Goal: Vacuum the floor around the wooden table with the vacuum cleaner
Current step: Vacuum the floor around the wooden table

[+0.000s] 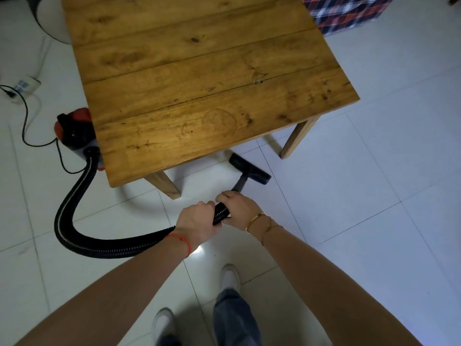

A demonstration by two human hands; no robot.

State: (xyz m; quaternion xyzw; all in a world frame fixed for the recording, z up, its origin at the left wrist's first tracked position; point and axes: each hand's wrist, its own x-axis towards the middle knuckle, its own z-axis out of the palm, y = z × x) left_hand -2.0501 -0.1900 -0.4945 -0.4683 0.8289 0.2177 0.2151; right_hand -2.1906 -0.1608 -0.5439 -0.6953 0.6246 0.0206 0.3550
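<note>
A person stands at the near corner of a rectangular table of honey-brown wooden planks (199, 78), both hands on the black ribbed hose (72, 208) of a vacuum cleaner. The left hand (197, 222) grips the hose from above, its fingers curled round it and hidden underneath. The right hand (239, 208) grips the hose just ahead of the left, fingers wrapped round the end where it joins a short dark rigid tube (240, 184); between the two hands a short stretch of ribbed hose shows. The left wrist carries a red string bracelet (180, 239), the right wrist a gold bangle (255, 219) and a thin chain.

The tube ends in a flat black floor nozzle (249, 168), which lies on the white tiled floor (374, 183) just in front of the table's near edge, between its two near legs, with one end reaching under the worktop. From the hands the hose runs left, bends in a wide loop in front of the table's near-left corner and rises to the red-and-black vacuum cleaner body (73, 131), which sits on the floor beside the table's left edge, partly under it.

A thin black cord (25, 113) trails left of the table from the vacuum body to a white power strip (25, 87). Beyond the table's far-right corner stands something covered in red, blue and white checked cloth (349, 11). Near the bottom edge, in front of the table, are grey trouser legs and white shoes (230, 277).
</note>
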